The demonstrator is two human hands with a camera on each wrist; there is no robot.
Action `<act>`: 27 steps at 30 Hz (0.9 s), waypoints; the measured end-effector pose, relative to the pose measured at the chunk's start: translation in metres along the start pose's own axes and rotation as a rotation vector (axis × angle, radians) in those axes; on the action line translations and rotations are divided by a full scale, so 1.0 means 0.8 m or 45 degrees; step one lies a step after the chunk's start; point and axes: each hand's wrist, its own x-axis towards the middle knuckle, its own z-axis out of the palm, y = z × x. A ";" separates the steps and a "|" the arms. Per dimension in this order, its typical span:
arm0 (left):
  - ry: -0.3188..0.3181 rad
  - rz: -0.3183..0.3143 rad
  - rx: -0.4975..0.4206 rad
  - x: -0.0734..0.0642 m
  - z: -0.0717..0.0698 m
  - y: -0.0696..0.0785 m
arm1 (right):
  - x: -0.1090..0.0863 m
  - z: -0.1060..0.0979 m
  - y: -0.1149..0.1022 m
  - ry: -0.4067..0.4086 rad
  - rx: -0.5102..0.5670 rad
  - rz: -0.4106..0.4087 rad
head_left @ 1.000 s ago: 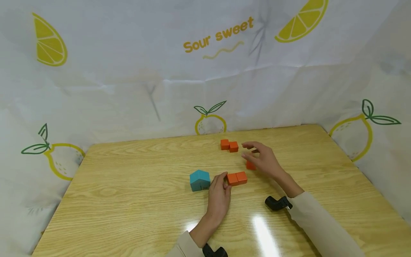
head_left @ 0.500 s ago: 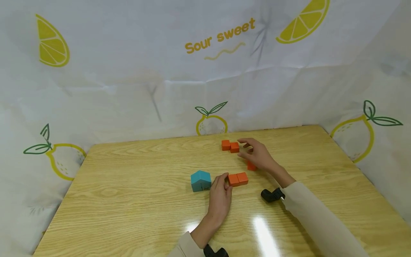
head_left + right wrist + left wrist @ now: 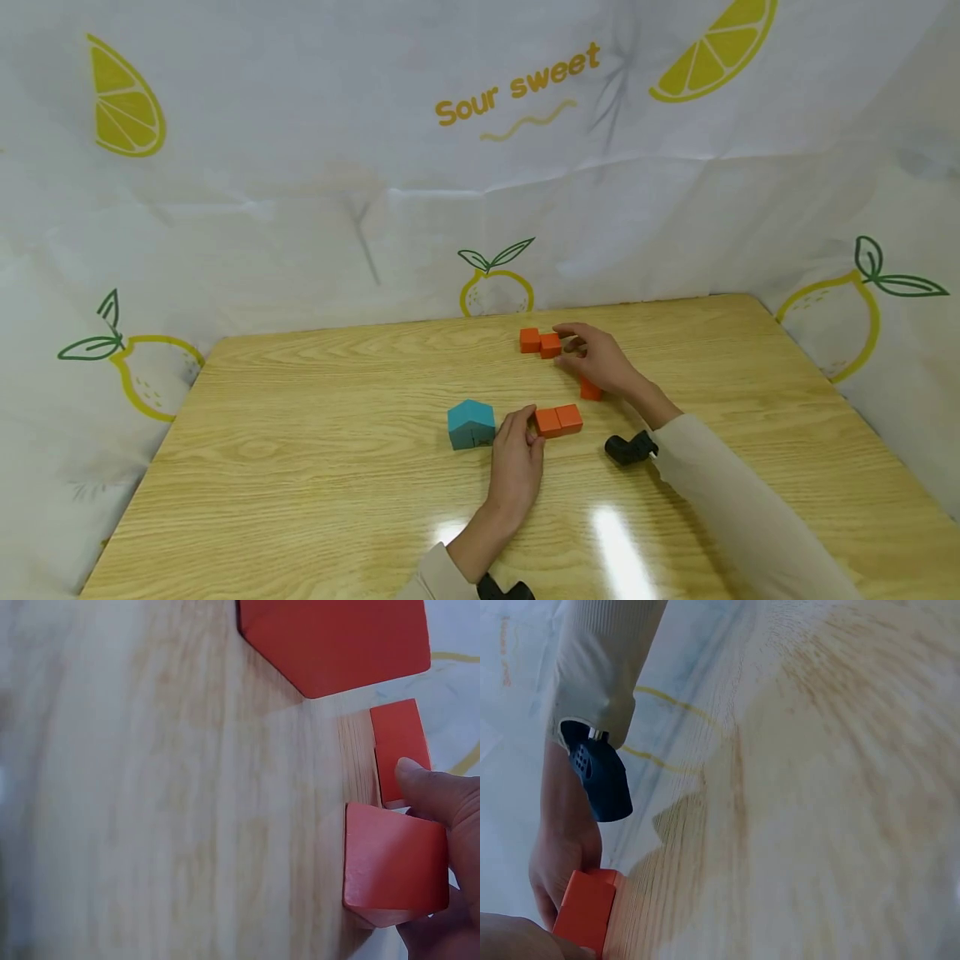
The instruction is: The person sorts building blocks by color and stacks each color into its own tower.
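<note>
Two orange blocks lie side by side mid-table; my left hand point(image 3: 514, 475) grips the left orange block point(image 3: 548, 422), index finger behind it and thumb in front. The right-hand one of the pair point(image 3: 570, 418) touches it. Farther back, my right hand point(image 3: 600, 360) has its thumb and index finger around an orange block point(image 3: 550, 346). The thumb tip overlaps that block point(image 3: 397, 735) in the right wrist view. Another orange block point(image 3: 529, 340) adjoins it on the left. A single orange block point(image 3: 589, 389) lies partly hidden under the right hand.
A turquoise house-shaped block stack point(image 3: 471, 425) stands just left of my left hand. Black wrist devices point(image 3: 630, 448) sit by both sleeves. The wooden table point(image 3: 315, 450) meets a white lemon-print cloth point(image 3: 337, 233) at its back and sides.
My right hand has moved leftward and farther back, and its thumb and index finger have come around the rear orange block. The left hand stays at its block.
</note>
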 end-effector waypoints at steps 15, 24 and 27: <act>0.003 0.015 0.013 0.001 0.001 -0.001 | 0.004 0.005 0.002 0.047 -0.021 0.064; 0.010 0.020 0.020 0.001 0.000 -0.001 | 0.002 0.000 -0.001 0.046 -0.048 0.055; 0.014 0.022 0.021 0.001 0.000 -0.001 | 0.000 -0.003 -0.002 0.050 -0.053 0.047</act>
